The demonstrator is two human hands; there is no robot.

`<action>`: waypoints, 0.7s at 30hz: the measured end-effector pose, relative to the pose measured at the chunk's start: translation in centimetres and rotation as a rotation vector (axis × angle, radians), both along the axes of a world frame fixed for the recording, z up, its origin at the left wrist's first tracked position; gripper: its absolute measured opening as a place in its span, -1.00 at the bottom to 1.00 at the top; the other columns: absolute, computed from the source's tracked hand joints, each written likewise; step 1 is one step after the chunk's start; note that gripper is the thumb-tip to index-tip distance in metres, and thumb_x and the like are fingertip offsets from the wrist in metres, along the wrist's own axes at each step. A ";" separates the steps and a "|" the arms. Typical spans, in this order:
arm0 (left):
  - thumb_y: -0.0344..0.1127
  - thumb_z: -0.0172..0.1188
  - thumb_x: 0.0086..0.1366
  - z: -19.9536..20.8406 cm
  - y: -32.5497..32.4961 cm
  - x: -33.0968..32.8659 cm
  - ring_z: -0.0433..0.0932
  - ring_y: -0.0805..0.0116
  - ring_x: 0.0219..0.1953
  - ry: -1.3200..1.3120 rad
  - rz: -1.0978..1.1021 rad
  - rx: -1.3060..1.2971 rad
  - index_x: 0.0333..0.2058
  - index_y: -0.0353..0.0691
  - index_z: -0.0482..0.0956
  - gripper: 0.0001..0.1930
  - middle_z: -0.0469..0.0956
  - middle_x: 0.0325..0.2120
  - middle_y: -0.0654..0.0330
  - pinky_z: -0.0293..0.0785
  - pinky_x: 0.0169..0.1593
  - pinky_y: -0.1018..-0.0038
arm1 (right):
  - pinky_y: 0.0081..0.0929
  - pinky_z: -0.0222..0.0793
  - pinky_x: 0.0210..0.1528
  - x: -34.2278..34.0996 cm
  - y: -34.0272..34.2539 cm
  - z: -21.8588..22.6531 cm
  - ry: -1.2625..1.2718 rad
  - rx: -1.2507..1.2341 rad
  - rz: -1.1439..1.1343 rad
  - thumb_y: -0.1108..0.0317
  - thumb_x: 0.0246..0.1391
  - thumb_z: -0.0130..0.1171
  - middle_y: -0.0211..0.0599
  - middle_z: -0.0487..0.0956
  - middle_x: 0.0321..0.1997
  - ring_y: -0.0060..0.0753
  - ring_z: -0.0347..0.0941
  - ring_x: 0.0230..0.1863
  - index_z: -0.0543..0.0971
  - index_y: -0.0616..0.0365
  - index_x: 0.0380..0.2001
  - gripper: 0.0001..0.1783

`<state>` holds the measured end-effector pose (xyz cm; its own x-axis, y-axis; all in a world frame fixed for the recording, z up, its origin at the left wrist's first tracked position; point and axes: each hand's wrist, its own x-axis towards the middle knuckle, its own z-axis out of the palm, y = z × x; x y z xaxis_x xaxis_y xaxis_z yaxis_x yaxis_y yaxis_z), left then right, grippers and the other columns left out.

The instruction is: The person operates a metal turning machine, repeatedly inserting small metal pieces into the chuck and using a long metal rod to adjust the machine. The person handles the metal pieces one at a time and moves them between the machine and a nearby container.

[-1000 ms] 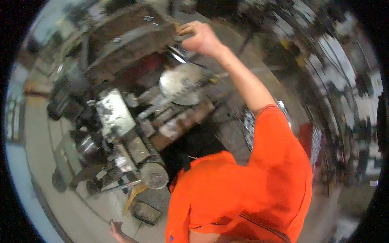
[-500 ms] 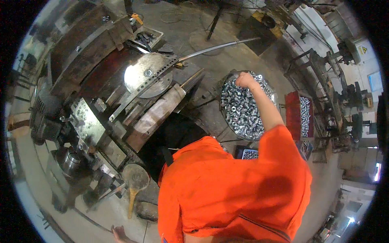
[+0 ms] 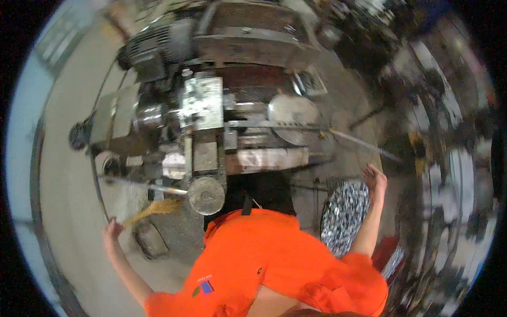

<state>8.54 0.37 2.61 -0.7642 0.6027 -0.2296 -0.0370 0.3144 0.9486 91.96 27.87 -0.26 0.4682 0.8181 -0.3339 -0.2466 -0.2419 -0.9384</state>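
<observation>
My left hand (image 3: 112,230) is closed on the end of a thin dark lever (image 3: 100,187), which runs up to the left part of a lathe-like machine (image 3: 206,113). My right hand (image 3: 375,181) is raised beside the far right rim of a round basin heaped with small shiny metal nut-like parts (image 3: 344,214). Its fingers look curled together, though motion blurs them, and whatever they hold is too small to make out. A long perforated metal bar (image 3: 274,124) lies across a round metal plate (image 3: 293,113) on the machine.
A yellow brush (image 3: 153,210) and a scoop-like metal pan (image 3: 150,240) are near my left forearm. A round disc (image 3: 206,196) juts toward my body. A red bin of metal parts (image 3: 388,256) sits beyond my right elbow. An electric motor (image 3: 158,47) stands at the far left.
My view has swung left toward the machine. My right hand has come up out of the basin of parts. My left hand stays at the lever's end and shows more fully.
</observation>
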 end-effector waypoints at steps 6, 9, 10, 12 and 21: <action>-0.17 0.21 0.09 -1.9 -1.8 -3.5 0.49 0.36 -0.50 -0.063 -0.095 -0.093 -0.36 -0.37 0.48 -0.67 0.49 -0.57 0.17 0.43 -0.36 0.43 | -0.52 0.36 -0.09 -18.0 7.1 6.5 -0.398 0.437 0.650 0.52 0.00 -0.07 -0.18 0.57 -0.17 -0.34 0.47 -0.17 0.65 0.26 -0.50 -0.74; -0.19 0.19 0.08 -0.5 -1.2 -2.3 0.51 0.34 -0.47 0.128 -0.073 -0.262 -0.38 -0.37 0.49 -0.70 0.50 -0.56 0.11 0.43 -0.38 0.43 | -0.48 0.33 -0.03 -31.2 9.3 9.3 -0.436 0.372 0.940 0.69 -0.20 -0.10 -0.12 0.52 -0.06 -0.35 0.45 -0.10 0.65 0.21 -0.43 -0.65; -0.19 0.19 0.07 0.2 -1.0 -2.0 0.52 0.29 -0.46 0.253 -0.090 -0.407 -0.39 -0.37 0.50 -0.69 0.51 -0.55 0.07 0.43 -0.37 0.40 | -0.47 0.32 -0.01 -34.2 10.9 9.1 -0.517 0.558 1.157 0.69 -0.30 -0.10 -0.12 0.50 -0.01 -0.34 0.44 -0.06 0.65 0.16 -0.36 -0.57; -0.18 0.20 0.05 1.4 -1.5 -0.9 0.54 0.17 -0.41 0.485 -0.122 -0.643 -0.38 -0.37 0.50 -0.68 0.52 -0.51 -0.03 0.43 -0.34 0.33 | -0.48 0.35 -0.10 -42.2 11.1 11.3 -0.485 0.796 1.331 0.64 -0.47 -0.13 -0.03 0.49 -0.02 -0.26 0.47 -0.12 0.63 0.20 -0.32 -0.47; -0.13 0.26 0.01 0.1 -6.0 2.3 0.48 -0.18 -0.31 0.641 -0.038 -0.727 -0.35 -0.43 0.46 -0.58 0.50 -0.45 -0.22 0.40 -0.24 0.16 | -0.25 0.44 -0.22 -60.2 14.0 9.5 -1.384 0.818 1.591 0.32 -0.45 0.11 0.13 0.53 -0.47 0.09 0.49 -0.34 0.56 0.29 -0.61 -0.74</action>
